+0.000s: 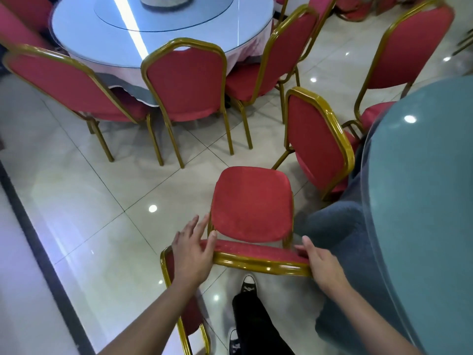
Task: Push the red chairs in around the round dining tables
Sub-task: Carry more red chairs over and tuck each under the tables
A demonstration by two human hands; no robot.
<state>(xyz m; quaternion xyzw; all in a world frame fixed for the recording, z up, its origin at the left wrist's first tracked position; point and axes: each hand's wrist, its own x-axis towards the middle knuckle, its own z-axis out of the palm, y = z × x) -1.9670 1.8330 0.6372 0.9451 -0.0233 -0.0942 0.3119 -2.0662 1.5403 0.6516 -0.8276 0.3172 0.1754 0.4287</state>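
Observation:
A red chair [252, 203] with a gold frame stands right in front of me, its seat facing away and its backrest top rail [261, 262] under my hands. My left hand [190, 252] lies over the rail's left corner with the fingers spread and fairly straight. My right hand [321, 265] holds the rail's right end, thumb on the red front face. A round table [422, 175] with a teal top and blue-grey cloth is at the right. Another round table [84, 34] with a glass top stands at the back left.
Several red chairs [185, 80] ring the far table; one [320, 142] is tucked against the near table, another [412, 47] stands further back. A dark strip borders the glossy tiled floor [102, 201] on the left. My shoes [248, 284] are below the chair.

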